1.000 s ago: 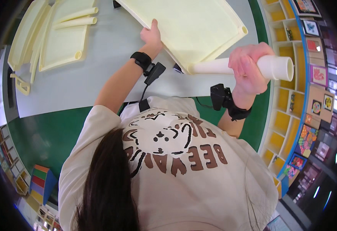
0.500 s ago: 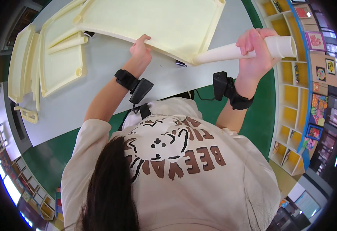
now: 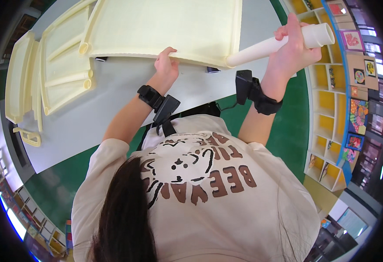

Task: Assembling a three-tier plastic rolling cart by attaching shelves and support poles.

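A large cream plastic panel (image 3: pixel 165 30) with raised edges lies on the grey table, reaching past the top of the view. My left hand (image 3: pixel 167 64) grips its near edge, with the thumb on top and the fingers under it out of sight. At the panel's near right corner a white plastic tube (image 3: pixel 254 51) meets the round corner socket and slants up to the right. My right hand (image 3: pixel 295 50) is wrapped round the tube near its wider outer end. How deep the tube sits in the corner cannot be seen.
More cream panels (image 3: pixel 67 52) are stacked at the left of the table (image 3: pixel 126 87), with loose tubes (image 3: pixel 67 78) lying on them. A small cream handle-shaped piece (image 3: pixel 27 136) rests by the table's left edge. White shelves with yellow backs (image 3: pixel 324 102) stand on the right beyond the green floor (image 3: pixel 235 118).
The panel has turned slightly and moved a little left at its right side. My right hand and the tube's outer end have risen, and the right hand's fingers have shifted round the tube.
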